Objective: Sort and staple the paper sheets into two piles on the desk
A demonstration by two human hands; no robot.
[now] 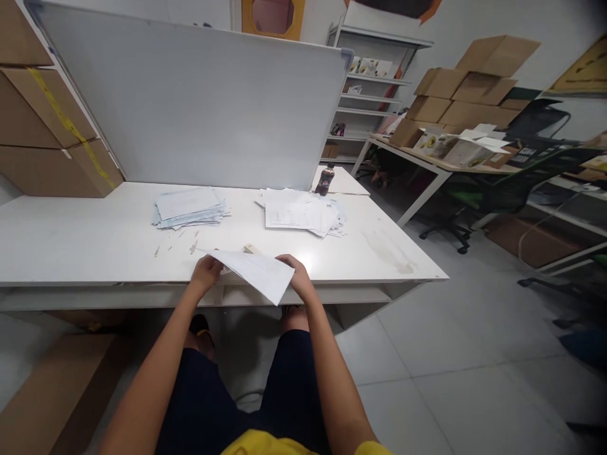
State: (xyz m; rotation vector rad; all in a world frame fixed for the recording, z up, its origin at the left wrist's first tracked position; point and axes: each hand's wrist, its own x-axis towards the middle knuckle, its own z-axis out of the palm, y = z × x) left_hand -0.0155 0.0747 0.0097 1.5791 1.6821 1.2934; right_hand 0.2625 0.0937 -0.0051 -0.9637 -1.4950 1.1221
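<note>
A white sheet of paper (258, 270) is held between my two hands, tilted over the front edge of the white table (118, 253). My left hand (207, 273) pinches its left end. Its right end is gripped by my right hand (296, 277), with the fingers partly hidden behind the paper. Just beyond the sheet lies a small cream-coloured object (249, 248), mostly covered, whose kind I cannot make out. Farther back on the left sits a stack of bluish-white papers (190, 207). A looser, fanned-out pile of printed papers (298, 212) lies back on the right.
A dark drink bottle (325, 179) stands behind the right pile. The large whiteboard (199, 107) rises along the table's back. Cardboard boxes (61, 139) are stacked at the left. A black office chair (512, 177) and another table (446, 165) stand to the right.
</note>
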